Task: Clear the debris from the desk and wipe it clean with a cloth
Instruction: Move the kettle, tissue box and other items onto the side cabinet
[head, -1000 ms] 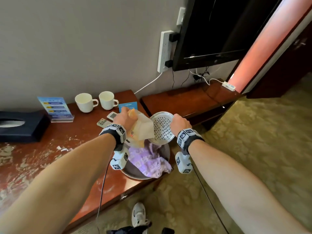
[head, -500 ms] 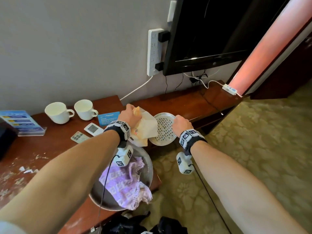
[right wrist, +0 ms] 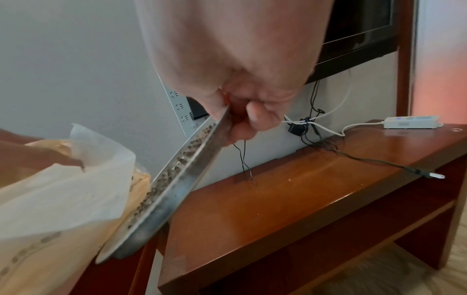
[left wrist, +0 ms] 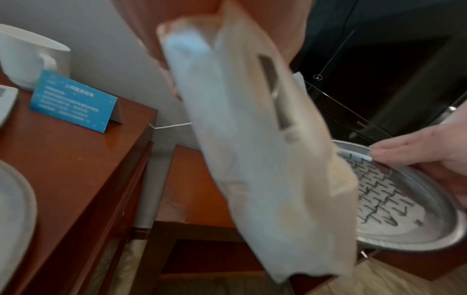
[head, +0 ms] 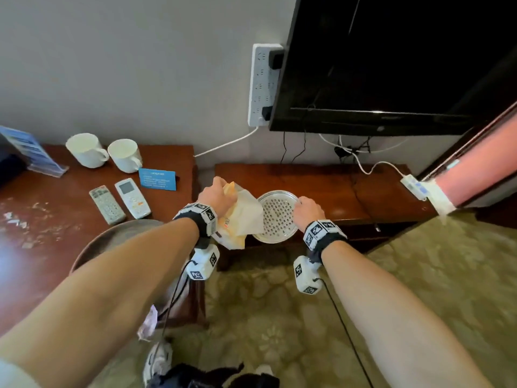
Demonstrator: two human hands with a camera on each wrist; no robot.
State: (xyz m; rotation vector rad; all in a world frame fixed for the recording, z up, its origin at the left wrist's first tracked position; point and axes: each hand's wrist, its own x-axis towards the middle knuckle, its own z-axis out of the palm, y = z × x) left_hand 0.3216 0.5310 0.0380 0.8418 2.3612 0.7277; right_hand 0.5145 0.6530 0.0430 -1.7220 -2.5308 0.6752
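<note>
My left hand (head: 219, 189) grips the top of a tan and white paper bag (head: 242, 218), which hangs in the air past the desk's right end. The bag (left wrist: 252, 139) fills the left wrist view, blurred. My right hand (head: 301, 205) pinches the rim of a round perforated metal plate (head: 277, 217), tilted with its low edge against the bag. The plate (right wrist: 177, 189) shows edge-on in the right wrist view, thumb and fingers (right wrist: 242, 119) clamped on its rim. White debris flecks (head: 16, 219) lie on the worn desk (head: 70, 197) at the left. A purple cloth (head: 148, 323) hangs below my left forearm.
A metal basin (head: 112, 238) sits at the desk's front right. Two white mugs (head: 123, 155), two remotes (head: 133, 198) and a blue card (head: 158, 179) stand behind it. A low wooden bench (head: 349, 186) with cables and a power strip (head: 414, 187) lies beneath a wall TV (head: 391, 65).
Both hands have carried the bag and the plate rightward, off the basin and over the gap beside the low bench. The view has swung right; the basin and cloth now lie under my left forearm.
</note>
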